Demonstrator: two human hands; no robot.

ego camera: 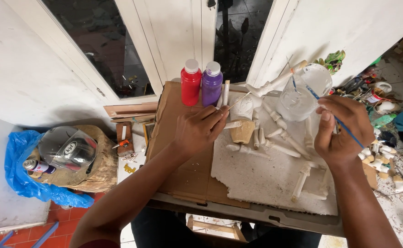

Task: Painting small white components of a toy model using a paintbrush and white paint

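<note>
Cardboard sheet [183, 177] carries a white foam slab [256, 177]; red bottle [191, 82] and purple bottle [211, 84] stand on it.

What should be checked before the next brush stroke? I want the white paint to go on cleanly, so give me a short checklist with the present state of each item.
1. Brush gripped: the right hand holds the blue-handled brush between its fingers. Ok.
2. Brush tip at the clear paint jar: the tip reaches its mouth; whether it is loaded, cannot tell.
3. Piece steadied: the left hand holds the white carved piece by a thin stick. Ok.
4. Red bottle and purple bottle capped and upright. Ok.
5. Work surface: loose white wooden parts lie close around the piece on the white sheet. Not ok.
</note>
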